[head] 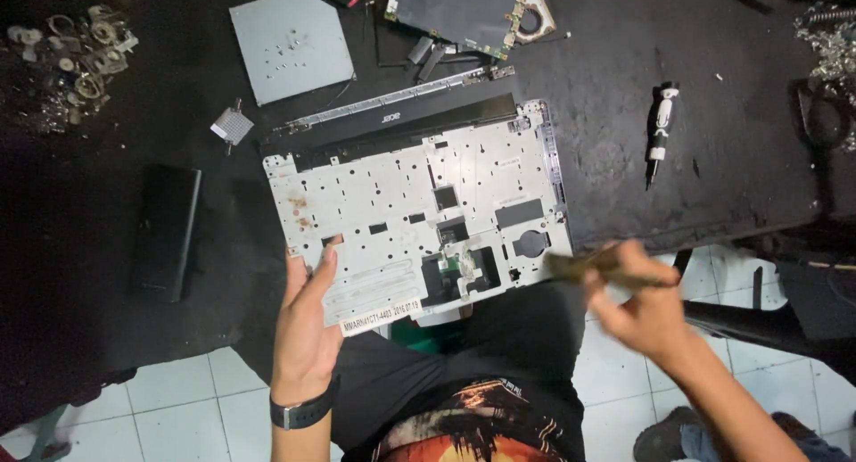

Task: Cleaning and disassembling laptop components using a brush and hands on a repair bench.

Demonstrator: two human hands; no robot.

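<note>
Silver-grey laptop casing (pixel 419 221) with rust-brown spots lies on the black desk (pixel 624 159); beside it, a white-and-black screwdriver (pixel 661 127).

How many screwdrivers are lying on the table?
1: a black-and-white screwdriver lies on the dark table, right of the laptop panel. Others may hide in the cluttered corners.

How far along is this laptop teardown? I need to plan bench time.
Well along, it seems. Done: a circuit board, a grey metal drive and a hinge bar lie apart on the bench. In hand: the left hand holds the silver laptop cover; the right hand works a blurred brush at its edge. Left: I cannot tell.
</note>
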